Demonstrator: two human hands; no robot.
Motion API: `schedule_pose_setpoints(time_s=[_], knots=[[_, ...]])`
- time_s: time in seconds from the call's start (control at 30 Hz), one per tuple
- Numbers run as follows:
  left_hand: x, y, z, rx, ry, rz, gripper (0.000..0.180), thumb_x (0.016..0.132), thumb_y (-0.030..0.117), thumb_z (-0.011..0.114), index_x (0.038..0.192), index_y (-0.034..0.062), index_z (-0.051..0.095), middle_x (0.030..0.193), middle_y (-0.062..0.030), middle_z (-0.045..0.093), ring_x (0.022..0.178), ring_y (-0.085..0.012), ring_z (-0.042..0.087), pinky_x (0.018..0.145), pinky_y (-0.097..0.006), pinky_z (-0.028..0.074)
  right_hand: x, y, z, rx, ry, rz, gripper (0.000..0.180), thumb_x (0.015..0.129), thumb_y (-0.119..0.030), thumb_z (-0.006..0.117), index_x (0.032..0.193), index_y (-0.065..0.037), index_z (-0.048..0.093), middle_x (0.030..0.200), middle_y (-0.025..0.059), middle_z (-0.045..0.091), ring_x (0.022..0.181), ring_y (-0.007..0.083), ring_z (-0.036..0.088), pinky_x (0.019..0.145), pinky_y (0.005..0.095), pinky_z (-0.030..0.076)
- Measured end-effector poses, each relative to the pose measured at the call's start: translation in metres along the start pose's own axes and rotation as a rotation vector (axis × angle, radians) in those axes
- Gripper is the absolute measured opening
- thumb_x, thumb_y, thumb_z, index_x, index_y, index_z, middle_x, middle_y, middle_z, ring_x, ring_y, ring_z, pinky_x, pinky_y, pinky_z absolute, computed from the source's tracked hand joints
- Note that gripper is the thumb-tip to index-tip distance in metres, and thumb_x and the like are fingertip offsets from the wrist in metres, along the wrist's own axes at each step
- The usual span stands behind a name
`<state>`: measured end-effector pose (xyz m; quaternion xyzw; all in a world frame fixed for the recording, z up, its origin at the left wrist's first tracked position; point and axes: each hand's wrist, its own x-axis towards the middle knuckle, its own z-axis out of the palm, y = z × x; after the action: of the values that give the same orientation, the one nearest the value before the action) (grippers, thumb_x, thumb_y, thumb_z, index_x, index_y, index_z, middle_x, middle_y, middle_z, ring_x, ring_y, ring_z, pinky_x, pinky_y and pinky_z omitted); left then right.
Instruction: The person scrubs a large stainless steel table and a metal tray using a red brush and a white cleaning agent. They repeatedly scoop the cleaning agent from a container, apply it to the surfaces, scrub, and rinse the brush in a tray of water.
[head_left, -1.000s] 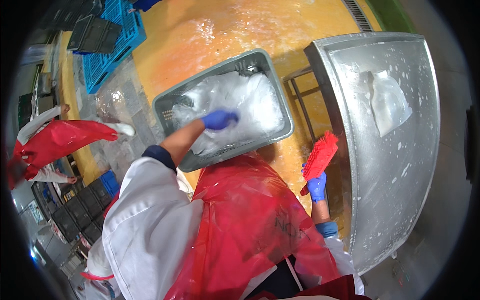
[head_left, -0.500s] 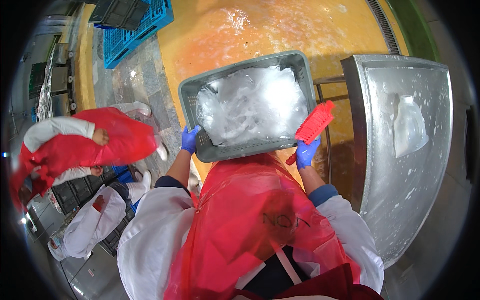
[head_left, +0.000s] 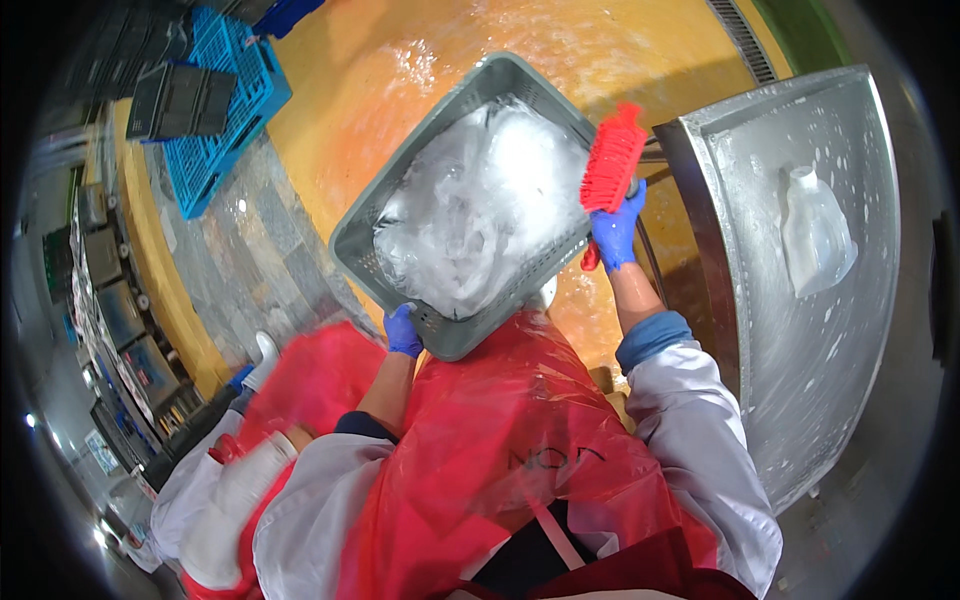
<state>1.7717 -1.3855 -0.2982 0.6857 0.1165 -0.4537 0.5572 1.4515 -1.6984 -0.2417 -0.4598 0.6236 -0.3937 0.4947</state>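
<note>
A grey plastic crate (head_left: 450, 338) is held in front of my red apron, turned at an angle with its far end toward the upper right. Inside lies a shiny, whitish translucent mass (head_left: 470, 210); glare hides what it is. My left hand (head_left: 403, 331), in a blue glove, grips the crate's near left corner. My right hand (head_left: 617, 232), also gloved in blue, is closed around a red scrub brush (head_left: 612, 160) at the crate's right side. The brush's bristles face the crate, and its handle end shows below the hand.
To the right stands a wet steel table (head_left: 800, 390) bearing a translucent plastic jug (head_left: 815, 235). A co-worker's red apron (head_left: 310, 375) is close on my left. A blue pallet (head_left: 192, 180) with dark crates (head_left: 180, 100) lies at far left. The yellow floor (head_left: 350, 100) is wet.
The crate has swung counterclockwise, its right end rising away from me. My right hand and the brush have moved farther up. The co-worker in red has come nearer on my left.
</note>
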Motion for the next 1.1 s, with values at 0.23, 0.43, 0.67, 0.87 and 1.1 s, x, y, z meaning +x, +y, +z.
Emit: schedule_pose_setpoints(time_s=[0.23,0.43,0.67,0.87,1.1], knots=[[0.046,0.089,0.107,-0.007,-0.082,0.148,0.043,0.072,-0.005,0.051,0.115,0.0007,0.051,0.1,-0.01,0.059,0.088,-0.0251,0.06,0.079,-0.036,0.051,-0.004,-0.054,0.039,-0.012,-0.121,-0.161,0.081,0.085,-0.009,0.064,0.148,-0.002,0.013,0.148,0.014,0.029,0.135,0.0221,0.032,0.111,0.0331,0.027],[0.135,0.153,0.216,0.111,-0.318,0.349,0.064,0.07,-0.011,0.048,0.132,0.0011,0.038,0.117,-0.0121,0.054,0.103,-0.0249,0.056,0.089,-0.035,0.047,-0.069,-0.111,0.047,-0.125,-0.087,0.183,0.059,0.09,-0.01,0.058,0.142,-0.002,0.031,0.138,0.0117,0.044,0.124,0.0184,0.045,0.104,0.0309,0.037],[0.186,0.183,0.357,0.011,-0.39,0.379,0.065,0.07,-0.012,0.046,0.134,0.0013,0.038,0.125,-0.0131,0.051,0.111,-0.0247,0.053,0.096,-0.035,0.043,-0.006,-0.119,-0.079,-0.359,0.703,-0.23,0.042,0.087,-0.012,0.061,0.126,-0.003,0.049,0.117,0.008,0.057,0.108,0.0198,0.055,0.097,0.0353,0.041],[0.184,0.212,0.465,-0.178,-0.468,0.387,0.063,0.07,-0.014,0.046,0.131,0.0003,0.041,0.124,-0.0125,0.052,0.108,-0.0238,0.054,0.096,-0.034,0.042,0.04,-0.072,-0.121,0.593,0.519,-0.295,0.055,0.094,-0.044,0.039,0.13,-0.003,0.047,0.132,0.0159,0.05,0.121,0.0307,0.047,0.108,0.046,0.03],[0.227,0.181,0.593,0.152,-0.248,0.567,0.047,0.082,-0.005,0.051,0.129,0.0039,0.044,0.114,-0.0089,0.057,0.095,-0.0219,0.058,0.087,-0.035,0.048,0.018,-0.017,-0.13,-0.199,0.683,-0.014,0.037,0.1,-0.026,0.032,0.126,-0.006,0.049,0.13,0.0073,0.052,0.125,0.0219,0.044,0.114,0.0442,0.014]])
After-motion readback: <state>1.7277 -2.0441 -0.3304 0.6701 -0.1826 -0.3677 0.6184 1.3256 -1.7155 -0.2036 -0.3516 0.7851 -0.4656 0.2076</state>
